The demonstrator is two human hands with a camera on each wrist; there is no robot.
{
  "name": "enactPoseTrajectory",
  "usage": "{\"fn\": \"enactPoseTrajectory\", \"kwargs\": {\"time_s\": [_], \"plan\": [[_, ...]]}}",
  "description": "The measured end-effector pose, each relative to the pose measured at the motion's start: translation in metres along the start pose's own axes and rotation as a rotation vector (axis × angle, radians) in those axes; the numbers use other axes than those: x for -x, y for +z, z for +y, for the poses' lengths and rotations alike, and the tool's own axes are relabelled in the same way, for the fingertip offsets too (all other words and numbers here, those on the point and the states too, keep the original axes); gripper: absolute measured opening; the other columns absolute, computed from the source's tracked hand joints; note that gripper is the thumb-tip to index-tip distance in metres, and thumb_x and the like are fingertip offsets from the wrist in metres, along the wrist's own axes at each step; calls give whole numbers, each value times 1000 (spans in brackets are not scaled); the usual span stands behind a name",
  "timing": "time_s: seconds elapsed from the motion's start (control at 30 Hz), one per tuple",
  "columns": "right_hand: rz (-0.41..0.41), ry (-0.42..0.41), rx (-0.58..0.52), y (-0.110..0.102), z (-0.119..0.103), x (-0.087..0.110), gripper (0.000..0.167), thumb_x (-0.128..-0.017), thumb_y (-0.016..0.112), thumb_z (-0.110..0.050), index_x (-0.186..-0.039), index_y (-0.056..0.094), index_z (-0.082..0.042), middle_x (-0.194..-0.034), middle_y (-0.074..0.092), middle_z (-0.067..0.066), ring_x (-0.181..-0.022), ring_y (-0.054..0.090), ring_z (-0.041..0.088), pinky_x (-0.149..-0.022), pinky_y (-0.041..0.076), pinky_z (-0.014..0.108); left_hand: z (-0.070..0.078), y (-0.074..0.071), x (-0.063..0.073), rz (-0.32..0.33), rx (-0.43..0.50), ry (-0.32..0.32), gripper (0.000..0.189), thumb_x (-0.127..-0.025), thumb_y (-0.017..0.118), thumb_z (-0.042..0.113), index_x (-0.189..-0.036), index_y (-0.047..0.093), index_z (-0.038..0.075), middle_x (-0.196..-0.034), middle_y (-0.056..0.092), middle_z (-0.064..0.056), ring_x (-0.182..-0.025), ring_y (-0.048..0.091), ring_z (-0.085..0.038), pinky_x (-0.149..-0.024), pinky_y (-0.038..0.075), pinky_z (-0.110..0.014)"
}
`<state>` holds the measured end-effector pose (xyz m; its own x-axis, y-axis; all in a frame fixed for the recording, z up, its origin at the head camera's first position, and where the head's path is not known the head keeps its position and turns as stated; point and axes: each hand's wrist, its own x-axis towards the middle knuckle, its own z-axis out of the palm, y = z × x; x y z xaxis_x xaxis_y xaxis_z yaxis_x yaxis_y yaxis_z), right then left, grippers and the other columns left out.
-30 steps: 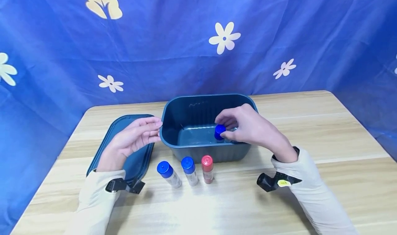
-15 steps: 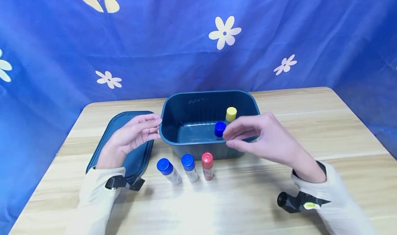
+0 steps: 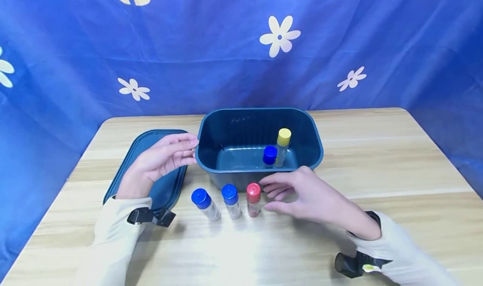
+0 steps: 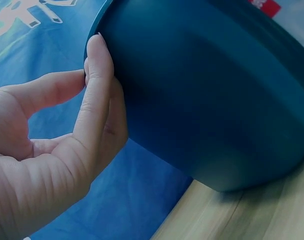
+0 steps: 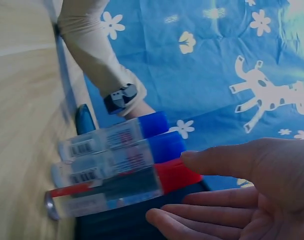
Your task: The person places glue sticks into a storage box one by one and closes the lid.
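Note:
A dark blue plastic box (image 3: pixel 260 178) stands on the table, holding a yellow-capped bottle (image 3: pixel 284 137) and a blue-capped bottle (image 3: pixel 269 154). My left hand (image 3: pixel 160 162) touches its left rim with mostly straight fingers; the outer wall (image 4: pixel 207 100) fills much of the left wrist view. In front of the box, a red-capped clear bottle (image 3: pixel 253 198) stands at the right of a row, with a middle blue-capped bottle (image 3: pixel 230 200) and a left blue-capped bottle (image 3: pixel 205 204). Beside the red cap, my right hand (image 3: pixel 302 196) is spread, thumb and fingers apart, holding nothing.
The box's dark blue lid (image 3: pixel 166 189) lies on the table left of the box, partly under my left hand. A blue flowered curtain (image 3: pixel 226 51) hangs behind the wooden table (image 3: pixel 396 172).
My right hand has let go of the blue-capped bottle in the box, drawn back over the rim and moved down to the red-capped bottle. My left hand has stayed at the rim.

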<state>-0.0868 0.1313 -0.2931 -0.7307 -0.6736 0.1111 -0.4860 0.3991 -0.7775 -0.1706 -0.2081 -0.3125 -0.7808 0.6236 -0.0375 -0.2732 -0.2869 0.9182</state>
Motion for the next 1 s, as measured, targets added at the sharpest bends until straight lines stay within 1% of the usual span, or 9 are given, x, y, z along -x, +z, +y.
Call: {"fn": "enactPoseTrajectory", "kwargs": {"time_s": [0.2, 0.27, 0.37, 0.47, 0.57, 0.63, 0.77, 0.9, 1.0], "plan": [[27, -8, 17, 7, 2, -3, 42, -84, 76, -14, -121, 63, 1, -111, 70, 8, -94, 70, 16, -81, 55, 21, 5, -2, 0, -26, -10, -5, 26, -101, 41, -2, -111, 64, 1, -102, 69, -11, -89, 69, -20, -85, 56, -32], [19, -6, 15, 9, 3, -5, 43, -84, 76, -15, -122, 62, 0, -112, 70, 7, -96, 69, 17, -83, 55, 22, 5, -2, 0, -12, -9, -7, 26, -101, 41, -2, -111, 64, 1, -102, 69, -11, -90, 69, -20, -85, 56, -32], [-16, 2, -9, 12, 4, -7, 43, -85, 75, -13, -125, 61, -2, -114, 69, 6, -98, 69, 19, -83, 55, 23, 4, -2, 2, 11, -10, -10, 25, -101, 42, -2, -111, 65, 1, -102, 69, -10, -91, 69, -19, -85, 56, -31], [-34, 5, -18, 12, 6, -7, 41, -86, 74, -14, -125, 62, -5, -115, 68, 4, -100, 68, 16, -83, 55, 23, 4, 1, -2, 16, -11, -14, 25, -101, 42, -2, -109, 66, 2, -99, 70, -9, -88, 69, -18, -84, 56, -30], [-16, -1, -22, 10, 6, -5, 39, -86, 74, -13, -123, 63, -8, -112, 69, -1, -99, 67, 10, -85, 55, 24, 6, 5, -8, -3, -25, -14, 24, -101, 43, -1, -108, 66, 2, -95, 70, -8, -85, 68, -17, -84, 56, -30], [-1, -16, -28, 10, 6, -5, 38, -87, 73, -13, -123, 63, -10, -111, 69, -3, -98, 67, 7, -86, 54, 24, 7, 5, -9, -4, -32, -10, 23, -101, 44, 0, -107, 66, 2, -94, 70, -8, -83, 69, -17, -84, 56, -30], [-2, -18, -49, 13, 4, -4, 38, -86, 73, -13, -123, 63, -12, -110, 69, -6, -98, 66, 5, -87, 54, 25, 7, 7, -6, 9, -26, -11, 21, -100, 45, 0, -104, 65, 2, -90, 69, -8, -80, 68, -16, -82, 57, -29], [14, 17, -30, 15, 3, -1, 40, -85, 75, -13, -123, 63, -13, -111, 68, -7, -98, 66, 4, -87, 54, 24, 5, 9, -4, 31, -41, -33, 18, -100, 48, 1, -103, 65, 3, -90, 69, -7, -80, 68, -16, -83, 57, -29], [27, -9, -41, 19, 2, -6, 40, -85, 75, -13, -124, 63, -11, -112, 68, -7, -99, 65, 5, -88, 53, 24, 5, 6, 3, 70, -50, -27, 20, -100, 46, 1, -104, 65, 4, -91, 69, -7, -80, 68, -16, -82, 57, -29]]}}
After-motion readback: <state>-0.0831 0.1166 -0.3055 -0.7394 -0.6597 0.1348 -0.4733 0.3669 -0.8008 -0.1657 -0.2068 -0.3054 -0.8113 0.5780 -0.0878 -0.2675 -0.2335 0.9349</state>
